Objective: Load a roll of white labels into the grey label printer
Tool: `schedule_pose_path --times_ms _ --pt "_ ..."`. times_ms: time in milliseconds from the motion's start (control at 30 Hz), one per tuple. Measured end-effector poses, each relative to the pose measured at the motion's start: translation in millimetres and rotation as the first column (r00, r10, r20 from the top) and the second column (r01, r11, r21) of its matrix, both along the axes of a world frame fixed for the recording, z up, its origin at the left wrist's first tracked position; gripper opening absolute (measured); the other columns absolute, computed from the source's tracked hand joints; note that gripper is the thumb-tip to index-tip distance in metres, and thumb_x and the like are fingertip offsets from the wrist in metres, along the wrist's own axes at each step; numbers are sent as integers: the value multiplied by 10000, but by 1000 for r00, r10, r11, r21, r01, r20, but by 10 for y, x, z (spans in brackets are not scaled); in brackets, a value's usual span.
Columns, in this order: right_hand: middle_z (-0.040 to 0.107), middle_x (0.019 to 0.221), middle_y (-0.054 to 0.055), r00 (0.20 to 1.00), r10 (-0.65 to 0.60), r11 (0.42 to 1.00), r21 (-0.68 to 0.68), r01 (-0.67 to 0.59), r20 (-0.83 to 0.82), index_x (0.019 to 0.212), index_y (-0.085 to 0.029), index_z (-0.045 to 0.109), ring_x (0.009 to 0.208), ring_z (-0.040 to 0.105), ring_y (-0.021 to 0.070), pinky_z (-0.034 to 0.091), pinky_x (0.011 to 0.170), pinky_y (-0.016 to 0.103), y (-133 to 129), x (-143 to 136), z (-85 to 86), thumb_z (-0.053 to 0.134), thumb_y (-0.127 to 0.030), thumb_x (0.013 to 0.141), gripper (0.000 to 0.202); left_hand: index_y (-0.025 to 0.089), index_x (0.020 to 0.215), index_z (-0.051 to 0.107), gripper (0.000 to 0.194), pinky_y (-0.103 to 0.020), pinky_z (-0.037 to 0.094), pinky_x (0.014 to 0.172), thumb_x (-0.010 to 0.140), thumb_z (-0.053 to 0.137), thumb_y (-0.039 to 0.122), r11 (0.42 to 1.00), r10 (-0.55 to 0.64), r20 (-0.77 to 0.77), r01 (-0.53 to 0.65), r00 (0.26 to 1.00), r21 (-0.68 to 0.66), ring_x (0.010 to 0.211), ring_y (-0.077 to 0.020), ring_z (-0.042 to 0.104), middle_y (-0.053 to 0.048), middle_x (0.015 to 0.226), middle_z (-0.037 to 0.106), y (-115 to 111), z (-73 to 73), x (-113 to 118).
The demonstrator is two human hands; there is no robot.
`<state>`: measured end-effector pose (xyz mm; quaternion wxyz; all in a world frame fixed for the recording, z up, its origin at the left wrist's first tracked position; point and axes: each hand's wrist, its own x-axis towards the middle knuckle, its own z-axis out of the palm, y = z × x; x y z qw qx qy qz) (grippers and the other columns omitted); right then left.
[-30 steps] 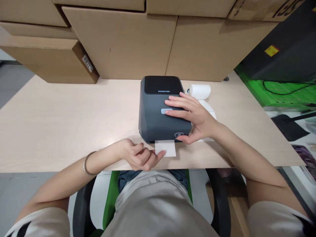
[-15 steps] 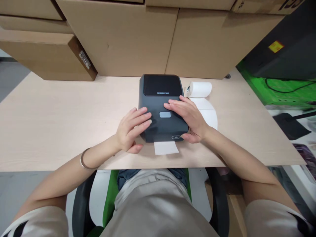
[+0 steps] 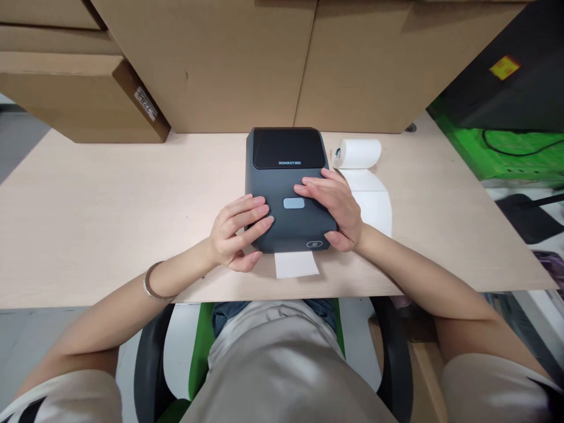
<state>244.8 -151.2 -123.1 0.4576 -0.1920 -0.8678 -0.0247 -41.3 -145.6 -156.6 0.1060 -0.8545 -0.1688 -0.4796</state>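
A dark grey label printer (image 3: 282, 226) with a glossy black window and a light blue button stands on the pale wooden table (image 3: 110, 205). My left hand (image 3: 238, 232) rests on its left side, fingers spread over the top edge. On the right part of the lid lies my right hand (image 3: 337, 205), fingers extended just beside the button, thumb near the front corner. A white label (image 3: 296, 265) sticks out of the printer's front. Behind my right hand, a white label roll (image 3: 359, 153) has its unrolled strip (image 3: 373, 205) curving down along the table.
Large cardboard boxes (image 3: 229, 70) line the table's back edge. Another box (image 3: 61, 97) lies at the back left. Beyond the right edge are a green surface (image 3: 476, 155), a black cable and a dark case (image 3: 506, 100). A chair armrest (image 3: 147, 352) shows below.
My left hand has settled closer against the printer's left side. My right hand has barely moved on the lid. The view has shifted slightly.
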Motion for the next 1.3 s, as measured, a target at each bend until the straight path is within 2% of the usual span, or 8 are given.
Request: schedule_pose_path --times_ms 200,333,633,767,867,1000,1200,1300 --pt "703 1408 101 998 20 999 -43 -18 57 1609 -253 407 1357 647 304 437 1205 563 -15 43 55 395 -612 1001 707 249 1495 573 587 -476 642 1018 955 490 464 986 -141 34 138 989 98 1190 -279 735 -94 1194 753 31 142 62" --pt "655 1484 87 993 5 996 -84 5 119 1543 -299 480 1392 619 338 388 1224 592 -48 92 74 485 -625 955 672 283 1490 545 595 -495 595 1079 962 471 546 991 -80 33 76 996 113 1232 -278 721 -69 1240 731 7 173 81" --pt "701 1388 94 998 -28 995 -97 34 65 1426 -281 603 1340 645 309 420 1186 525 -95 24 121 363 -682 1026 615 309 1479 513 626 -568 459 1214 936 557 616 996 -85 -22 86 996 14 1311 -303 669 -75 1326 682 25 181 60" --pt "713 1359 90 997 -46 997 -62 51 67 1404 -278 623 1328 653 303 441 1164 513 -84 12 142 343 -678 1038 611 343 1434 532 683 -640 435 1216 886 568 747 997 -46 -78 40 996 -69 1331 -337 656 -65 1337 670 40 116 17" --pt "693 1405 90 993 -30 995 -93 41 113 1445 -288 610 1348 643 316 435 1181 536 -78 54 168 358 -643 1042 593 359 1382 562 736 -694 414 1211 825 583 840 990 18 -146 -37 989 -133 1345 -372 643 -65 1334 660 44 77 -6" --pt "618 1516 77 990 -4 995 -101 18 140 1525 -345 531 1417 593 335 412 1208 588 -79 141 127 386 -617 1029 584 352 1481 470 758 -666 420 1219 853 600 755 998 -36 -54 33 998 -53 1363 -362 633 -82 1386 625 29 94 16" --pt "593 1486 67 994 -101 991 -84 105 50 1573 -442 389 1418 561 427 388 1186 725 9 251 -96 486 -901 787 916 403 1589 303 771 -669 392 1231 904 506 693 998 -8 3 8 1000 -55 1434 -383 576 -76 1474 562 6 134 43" --pt "551 1513 85 995 -36 999 -9 36 -88 1622 -441 303 1409 563 436 396 1198 731 83 271 -125 573 -896 728 1039 413 1606 260 787 -680 353 1249 904 459 707 999 32 68 -29 997 -44 1473 -400 532 -73 1521 512 39 88 14"
